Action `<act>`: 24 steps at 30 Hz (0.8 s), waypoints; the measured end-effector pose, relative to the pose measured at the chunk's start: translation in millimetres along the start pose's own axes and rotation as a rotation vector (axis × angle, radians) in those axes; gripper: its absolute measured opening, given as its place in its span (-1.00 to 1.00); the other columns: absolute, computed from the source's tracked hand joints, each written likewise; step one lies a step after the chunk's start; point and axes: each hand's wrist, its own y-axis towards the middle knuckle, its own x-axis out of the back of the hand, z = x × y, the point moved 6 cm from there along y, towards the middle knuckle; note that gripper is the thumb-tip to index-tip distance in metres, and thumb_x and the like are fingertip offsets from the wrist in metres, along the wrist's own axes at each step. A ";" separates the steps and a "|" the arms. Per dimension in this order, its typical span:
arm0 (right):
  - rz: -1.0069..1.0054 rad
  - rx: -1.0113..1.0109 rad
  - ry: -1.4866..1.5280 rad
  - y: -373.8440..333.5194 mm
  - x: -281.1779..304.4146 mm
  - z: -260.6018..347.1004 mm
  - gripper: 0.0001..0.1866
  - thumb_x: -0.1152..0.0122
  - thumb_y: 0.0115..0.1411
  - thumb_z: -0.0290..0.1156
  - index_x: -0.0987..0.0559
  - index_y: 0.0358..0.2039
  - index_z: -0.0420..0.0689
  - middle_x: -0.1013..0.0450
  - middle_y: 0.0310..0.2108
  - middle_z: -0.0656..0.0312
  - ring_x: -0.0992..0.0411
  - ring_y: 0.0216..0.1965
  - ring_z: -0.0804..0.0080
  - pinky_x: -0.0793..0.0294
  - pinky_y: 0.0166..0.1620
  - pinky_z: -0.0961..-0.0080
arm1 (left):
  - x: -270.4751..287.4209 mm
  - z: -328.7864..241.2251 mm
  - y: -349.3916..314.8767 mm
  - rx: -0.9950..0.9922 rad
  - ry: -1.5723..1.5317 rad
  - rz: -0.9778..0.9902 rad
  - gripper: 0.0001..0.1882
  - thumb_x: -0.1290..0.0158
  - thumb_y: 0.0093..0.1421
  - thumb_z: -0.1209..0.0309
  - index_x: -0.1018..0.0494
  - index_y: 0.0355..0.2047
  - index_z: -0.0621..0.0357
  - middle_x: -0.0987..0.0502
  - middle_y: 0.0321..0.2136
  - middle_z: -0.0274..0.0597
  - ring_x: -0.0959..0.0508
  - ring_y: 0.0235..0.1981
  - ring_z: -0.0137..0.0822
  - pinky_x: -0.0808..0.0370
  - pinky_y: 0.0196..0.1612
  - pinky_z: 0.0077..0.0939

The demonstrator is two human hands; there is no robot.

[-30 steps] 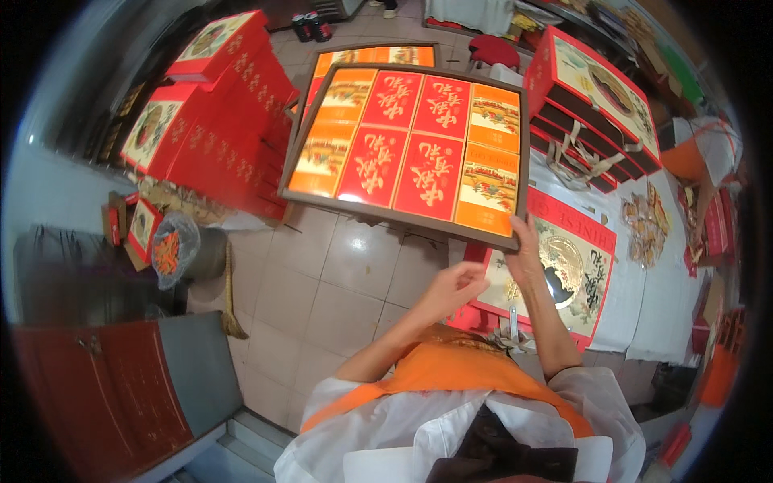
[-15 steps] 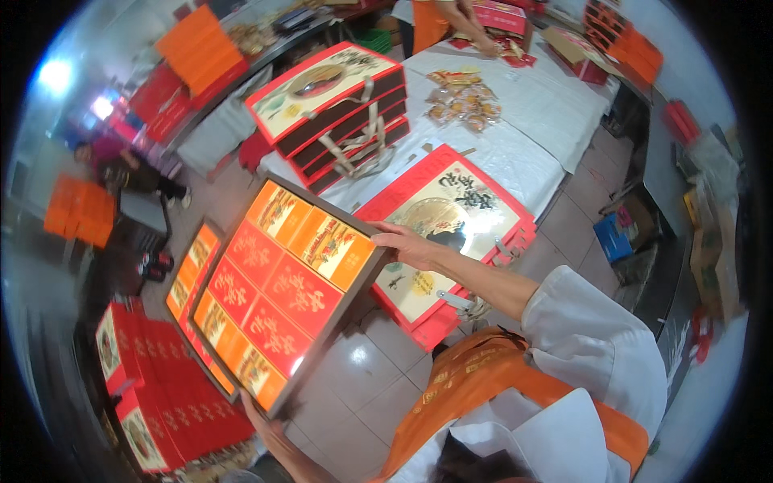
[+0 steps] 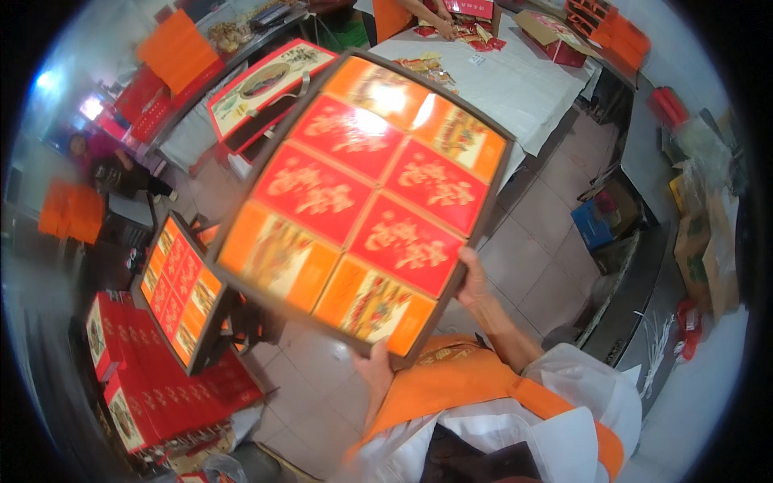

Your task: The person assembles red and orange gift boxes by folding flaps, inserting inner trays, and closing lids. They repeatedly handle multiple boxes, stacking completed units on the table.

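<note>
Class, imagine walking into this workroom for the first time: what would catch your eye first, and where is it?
Most likely the big dark-rimmed tray of glossy red and orange boxes, mid-view, its near edge in the left hand and right hand. Next, perhaps, a similar tilted tray at left, and stacked red cartons at lower left.

Shows large pale gold brush-style characters on four glossy red rectangular boxes (image 3: 378,205), just ahead of the left fingers (image 3: 379,352) and up-left of the right fingers (image 3: 468,258). Shows smaller-looking ones on glossy red and orange boxes (image 3: 174,283), well left of the left fingers. Shows pale, blurred characters on stacked red cardboard gift boxes (image 3: 165,366), farther left of them
</note>
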 end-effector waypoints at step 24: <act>-0.206 0.163 0.252 -177.0 387.7 29.0 -0.53 -0.17 0.11 -0.25 -0.41 -0.08 -0.35 -0.49 -0.18 0.00 -0.54 -0.24 0.27 -0.62 -0.21 0.30 | -128.1 84.6 167.9 -1.033 1.569 1.139 -0.51 -0.04 0.01 0.49 -0.34 0.02 0.12 -0.12 0.21 0.05 -0.10 0.24 -0.01 -0.08 0.23 -0.03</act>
